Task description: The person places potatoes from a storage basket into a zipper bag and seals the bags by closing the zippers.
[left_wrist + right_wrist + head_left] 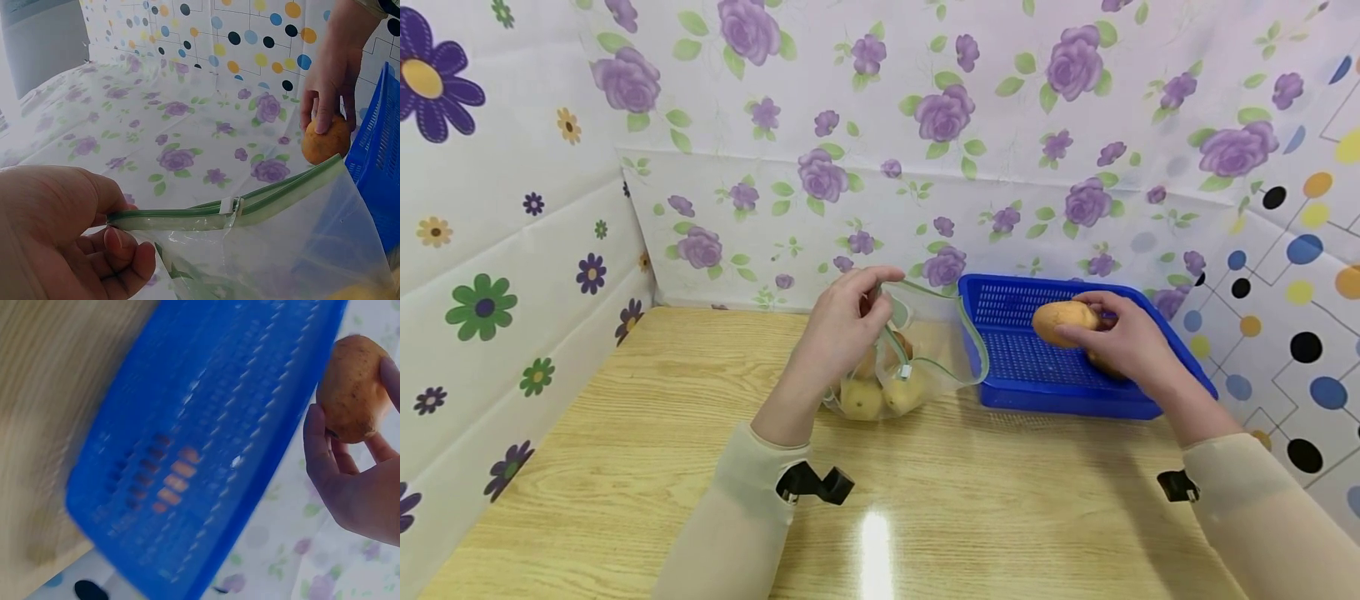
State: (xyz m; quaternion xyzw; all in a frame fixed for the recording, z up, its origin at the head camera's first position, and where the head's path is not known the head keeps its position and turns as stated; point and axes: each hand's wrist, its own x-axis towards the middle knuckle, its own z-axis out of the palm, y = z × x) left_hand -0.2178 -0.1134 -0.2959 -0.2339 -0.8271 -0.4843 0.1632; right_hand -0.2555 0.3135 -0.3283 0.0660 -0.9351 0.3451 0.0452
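My left hand (842,321) pinches the green zip edge of a clear zip bag (925,354), thumb and fingers clamped on the strip, holding the mouth up and open toward my right. The white slider (229,206) sits on the strip just past my fingertips. Below this grip, the bag's bottom rests on the wooden surface (647,417) with several potatoes (880,392) lying inside it, pale yellow through the plastic.

My right hand (1123,337) grasps a single potato (1063,322), fingers curled over its top and thumb beneath, lifted clear above the blue plastic basket (1037,392). The potato is brown-gold and speckled in the right wrist view. Under my palm, something brown lies in the basket, mostly hidden; I cannot tell what it is.

The basket stands on the surface just to the right of the bag, its near-left corner touching or nearly touching the bag's open rim. The held potato is to the right of the bag's mouth, well apart from my left-hand grip.

Floral sheeting (925,125) lines the walls behind.
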